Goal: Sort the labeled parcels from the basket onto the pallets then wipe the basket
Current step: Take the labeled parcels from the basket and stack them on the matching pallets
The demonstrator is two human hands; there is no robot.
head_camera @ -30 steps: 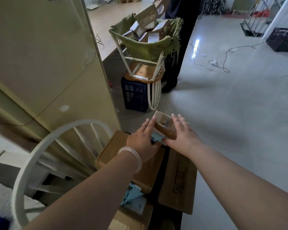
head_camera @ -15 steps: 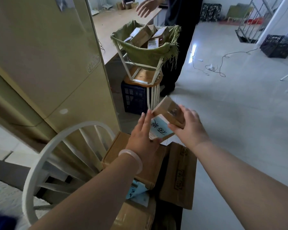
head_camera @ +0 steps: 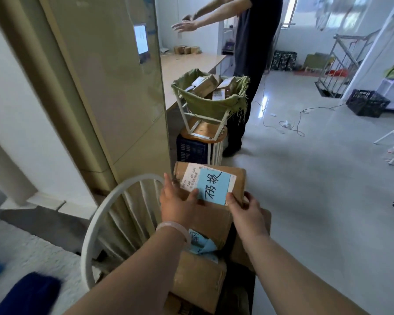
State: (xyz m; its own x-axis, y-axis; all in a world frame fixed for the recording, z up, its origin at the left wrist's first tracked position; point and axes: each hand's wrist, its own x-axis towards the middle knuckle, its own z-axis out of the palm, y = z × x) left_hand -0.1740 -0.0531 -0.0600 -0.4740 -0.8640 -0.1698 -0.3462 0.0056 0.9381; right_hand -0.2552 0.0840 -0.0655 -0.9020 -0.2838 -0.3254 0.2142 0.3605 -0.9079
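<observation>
I hold a brown cardboard parcel (head_camera: 237,178) with both hands, its blue handwritten label (head_camera: 214,186) facing up towards me. My left hand (head_camera: 180,205) grips its near left edge, thumb on the label. My right hand (head_camera: 246,210) grips the near right corner. Below it lies a pile of brown parcels (head_camera: 198,278), one with a blue label (head_camera: 200,244). Ahead stands the basket (head_camera: 205,105), a white frame lined with green cloth, holding several parcels.
A white round stool frame (head_camera: 105,214) lies on its side at the left. A tall beige cabinet (head_camera: 114,87) stands left. A person in dark clothes (head_camera: 253,64) stands beside the basket, arms stretched left. Cables (head_camera: 291,123) and a black crate (head_camera: 366,105) lie on the floor.
I have lifted the parcel off the pile and turned it so the blue label faces up. The view tilted upward. The other person's arms now reach out to the left.
</observation>
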